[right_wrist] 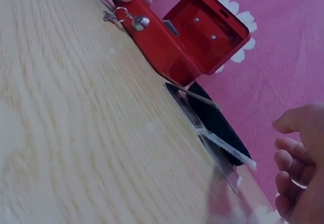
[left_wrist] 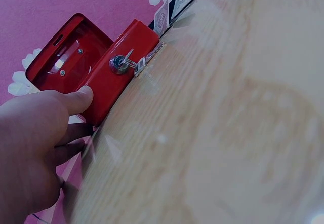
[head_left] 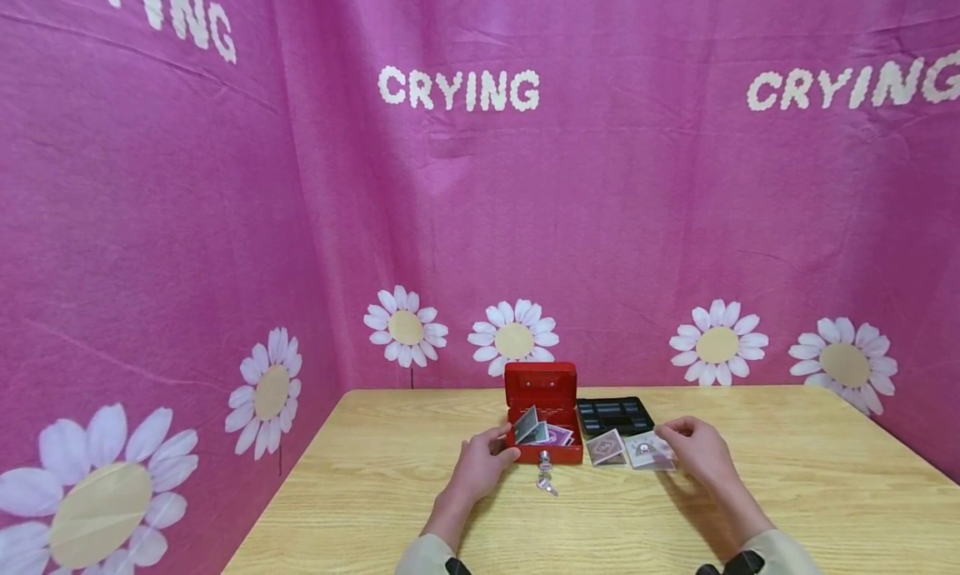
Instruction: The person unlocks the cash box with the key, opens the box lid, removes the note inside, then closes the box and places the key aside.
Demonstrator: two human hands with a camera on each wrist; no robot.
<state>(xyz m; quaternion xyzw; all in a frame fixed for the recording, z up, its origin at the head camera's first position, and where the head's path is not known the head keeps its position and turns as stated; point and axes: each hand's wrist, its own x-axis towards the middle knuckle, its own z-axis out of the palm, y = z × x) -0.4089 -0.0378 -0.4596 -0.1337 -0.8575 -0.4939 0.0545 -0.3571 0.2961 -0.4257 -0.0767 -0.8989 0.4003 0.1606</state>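
Observation:
A red cash box (head_left: pixel 546 454) stands on the table with its lid (head_left: pixel 540 385) raised. Several folded banknotes (head_left: pixel 557 434) lie inside it. My left hand (head_left: pixel 480 465) grips the box's left front corner, with its thumb (left_wrist: pixel 80 100) on the front face. Keys on a ring (head_left: pixel 546 482) hang from the front lock (left_wrist: pixel 119 64). Two folded banknotes, one nearer the box (head_left: pixel 606 447) and one farther right (head_left: pixel 649 452), rest on the table. Just beside the right one is my right hand (head_left: pixel 697 448); in the right wrist view its loosely curled fingers (right_wrist: pixel 288 158) are apart from the notes and hold nothing.
A black compartment tray (head_left: pixel 615 414) lies behind the loose banknotes, to the right of the box. The wooden table (head_left: pixel 810 475) ends at a pink curtain (head_left: pixel 600 225) with flowers and lettering. Another curtain side (head_left: pixel 150 250) borders the left.

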